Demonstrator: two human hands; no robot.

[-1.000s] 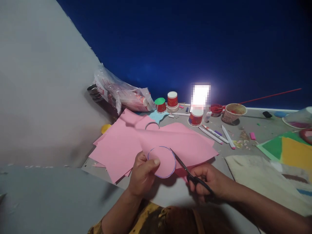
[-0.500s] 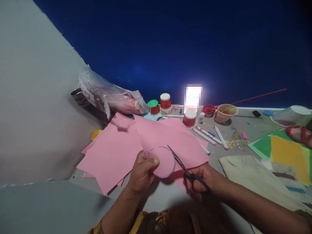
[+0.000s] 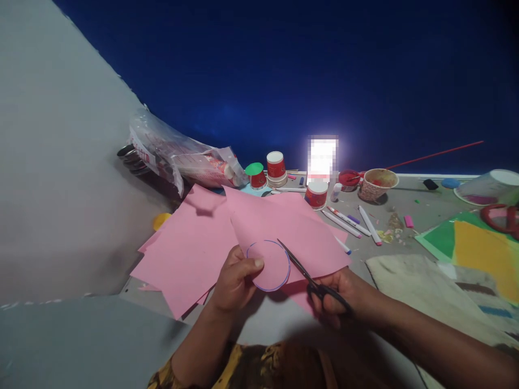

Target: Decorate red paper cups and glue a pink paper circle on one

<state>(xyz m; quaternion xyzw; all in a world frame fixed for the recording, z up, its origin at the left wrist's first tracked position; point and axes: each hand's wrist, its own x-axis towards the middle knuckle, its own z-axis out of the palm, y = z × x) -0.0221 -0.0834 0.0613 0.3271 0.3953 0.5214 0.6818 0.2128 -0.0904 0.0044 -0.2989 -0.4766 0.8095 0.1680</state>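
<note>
My left hand (image 3: 235, 278) pinches a sheet of pink paper (image 3: 300, 224), its thumb lying on top inside a circle drawn in blue. The lower right part of that circle is cut free of the sheet along its outline. In my right hand (image 3: 334, 294) is a pair of black-handled scissors (image 3: 302, 267), fingers through the loops. The blades lie along the right side of the circle, tips pointing up and left over the paper, and look closed or nearly so. More pink sheets (image 3: 182, 243) lie in a loose stack to the left.
Red paper cups (image 3: 277, 168), one topped with green, stand at the back. Several white markers (image 3: 370, 226) lie right of the paper, near a patterned cup (image 3: 377, 186). A cloth (image 3: 413, 292) and green and yellow sheets (image 3: 482, 259) lie right. A plastic bag (image 3: 182, 154) leans left.
The hands, paper and scissors keep nearly the same positions, with the blades still at the circle's right side. The whole view has shifted slightly.
</note>
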